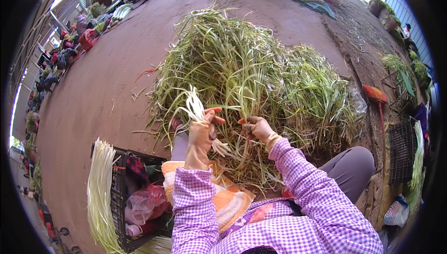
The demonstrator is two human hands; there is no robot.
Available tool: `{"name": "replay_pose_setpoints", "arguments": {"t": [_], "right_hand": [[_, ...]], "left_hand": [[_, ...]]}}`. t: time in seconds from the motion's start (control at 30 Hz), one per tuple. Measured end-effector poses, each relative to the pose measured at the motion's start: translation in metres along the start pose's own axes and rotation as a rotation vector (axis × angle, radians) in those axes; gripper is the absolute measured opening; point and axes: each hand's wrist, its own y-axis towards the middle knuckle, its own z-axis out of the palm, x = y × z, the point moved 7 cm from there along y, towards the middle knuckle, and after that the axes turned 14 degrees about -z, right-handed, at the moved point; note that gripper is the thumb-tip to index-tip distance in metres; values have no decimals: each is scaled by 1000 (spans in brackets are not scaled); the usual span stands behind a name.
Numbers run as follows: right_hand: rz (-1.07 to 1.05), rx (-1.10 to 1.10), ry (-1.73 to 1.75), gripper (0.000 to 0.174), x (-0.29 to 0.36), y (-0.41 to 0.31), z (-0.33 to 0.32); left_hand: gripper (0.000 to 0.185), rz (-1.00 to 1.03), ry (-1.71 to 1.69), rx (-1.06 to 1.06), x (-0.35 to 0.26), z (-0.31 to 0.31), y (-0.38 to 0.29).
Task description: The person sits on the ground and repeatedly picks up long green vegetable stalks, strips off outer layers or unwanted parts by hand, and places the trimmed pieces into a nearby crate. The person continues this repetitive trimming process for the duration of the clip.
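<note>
My left hand (200,138), in an orange rubber glove, grips a small bunch of pale leafy stalks (193,105). Their light ends fan out above the fist and also show below it. To its right, my right hand (256,128), also in an orange glove stained dark at the fingers, pinches some green stalks (245,109) at the near side of the heap. Both hands are over a large heap of long-leaved green vegetables (223,51), which look like chives. Dry, brownish stems and roots tangle along its near edge. The fingertips are partly hidden.
At left, a black plastic crate (118,191) holds plastic bags, with a long bundle of pale stalks (101,191) along its side. An orange-and-white towel (227,205) covers my lap. Right stand a red broom (375,95) and another crate (401,152). People sit farther off.
</note>
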Motion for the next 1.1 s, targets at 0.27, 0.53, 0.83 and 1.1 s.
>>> {"name": "replay_pose_setpoints", "arguments": {"t": [0.27,0.53,0.83,1.1], "right_hand": [[-111,174,85,25,-9,-48,16],[27,301,12,31,-20,-62,34],[-89,-55,256,25,-8,-16,37],[73,-133,35,18,-64,-43,8]], "left_hand": [[22,-151,94,-291,47,15,21],[19,-216,36,-155,59,3,27],[15,-208,-58,-216,61,-4,27],[9,-126,-52,-244,56,-24,29]]}}
